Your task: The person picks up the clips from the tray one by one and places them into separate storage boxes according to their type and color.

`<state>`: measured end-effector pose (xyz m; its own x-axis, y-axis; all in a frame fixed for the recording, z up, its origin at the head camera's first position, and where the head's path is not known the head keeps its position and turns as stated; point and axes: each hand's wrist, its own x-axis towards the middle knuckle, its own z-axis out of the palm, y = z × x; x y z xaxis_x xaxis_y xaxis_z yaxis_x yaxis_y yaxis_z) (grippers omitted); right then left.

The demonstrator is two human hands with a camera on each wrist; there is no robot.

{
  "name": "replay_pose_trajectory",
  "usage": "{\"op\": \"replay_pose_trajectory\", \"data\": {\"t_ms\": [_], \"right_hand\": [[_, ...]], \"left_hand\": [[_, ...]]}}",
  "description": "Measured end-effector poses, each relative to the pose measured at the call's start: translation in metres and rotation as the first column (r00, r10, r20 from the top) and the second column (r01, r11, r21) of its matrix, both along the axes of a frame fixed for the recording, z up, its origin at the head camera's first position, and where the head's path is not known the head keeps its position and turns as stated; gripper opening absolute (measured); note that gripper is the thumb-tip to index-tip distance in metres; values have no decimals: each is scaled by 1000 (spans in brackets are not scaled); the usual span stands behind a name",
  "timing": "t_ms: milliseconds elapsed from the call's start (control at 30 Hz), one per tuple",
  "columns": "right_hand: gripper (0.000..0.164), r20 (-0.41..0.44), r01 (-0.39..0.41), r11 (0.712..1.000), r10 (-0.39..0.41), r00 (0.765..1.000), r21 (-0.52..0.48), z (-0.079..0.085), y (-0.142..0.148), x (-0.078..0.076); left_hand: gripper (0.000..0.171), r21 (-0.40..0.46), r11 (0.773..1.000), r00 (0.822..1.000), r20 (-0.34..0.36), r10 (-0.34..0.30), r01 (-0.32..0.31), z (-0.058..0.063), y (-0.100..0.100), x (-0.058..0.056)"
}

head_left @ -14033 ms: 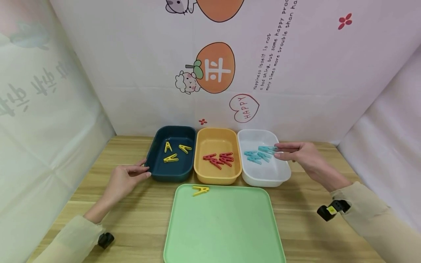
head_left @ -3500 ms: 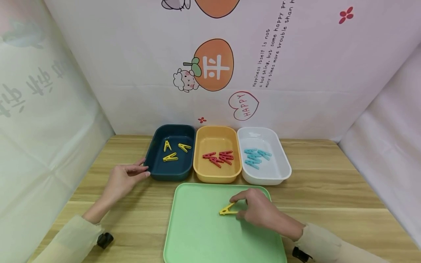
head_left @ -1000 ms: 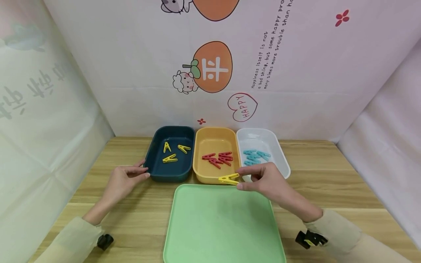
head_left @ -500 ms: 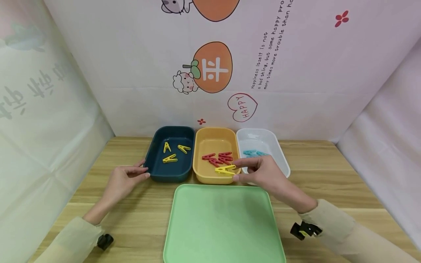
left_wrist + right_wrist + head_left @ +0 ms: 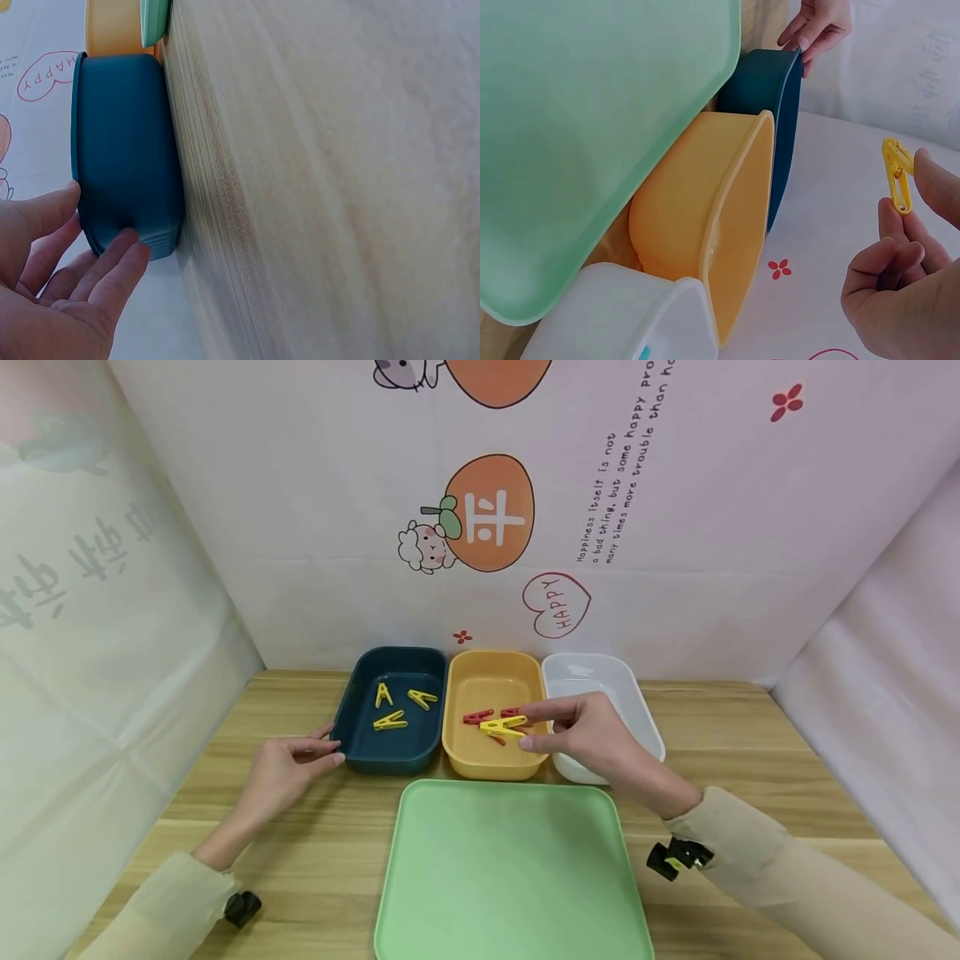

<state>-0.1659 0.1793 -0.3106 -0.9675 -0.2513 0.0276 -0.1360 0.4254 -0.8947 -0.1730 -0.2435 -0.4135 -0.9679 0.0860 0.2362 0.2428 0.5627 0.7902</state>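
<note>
My right hand [image 5: 600,739] pinches a yellow clothespin [image 5: 495,726] between thumb and fingers, over the orange bin [image 5: 495,770]. In the right wrist view the clothespin [image 5: 897,180] hangs apart from the bins. Red clothespins [image 5: 477,717] lie in the orange bin, partly covered by the yellow one and the fingers. To the left, the dark blue bin [image 5: 390,764] contains three yellow clothespins [image 5: 390,721]. My left hand [image 5: 281,774] touches this bin's left end; in the left wrist view its thumb meets the rim and the extended fingers [image 5: 120,274] rest along the outer wall.
A white bin [image 5: 645,739] stands right of the orange one, partly behind my right hand; a bit of light blue [image 5: 645,352] shows inside it. The green tray [image 5: 510,868] lies on the wooden table [image 5: 322,868] before the bins. A printed cloth [image 5: 337,527] hangs behind.
The yellow clothespin, first lying on the green tray, was picked up by my right hand and carried back and leftward over the orange bin. My left hand stays at the dark blue bin.
</note>
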Motion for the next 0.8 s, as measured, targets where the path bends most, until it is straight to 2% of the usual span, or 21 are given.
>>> {"op": "replay_pose_trajectory", "data": {"t_ms": [267,600,800], "right_hand": [[40,13,-4,1000,4,1000,1,1,-12,-15],[45,93,22,1000,-21,995,-12,1,-40,-31],[42,87,39,999,-39,995,2,0,-53,-43]], "left_hand": [[25,1,1000,1000,11,5,-5,1,-1,0],[25,-3,1000,1000,10,9,-9,0,0,0],[25,-5,1000,1000,9,12,-11,1,0,0]]}}
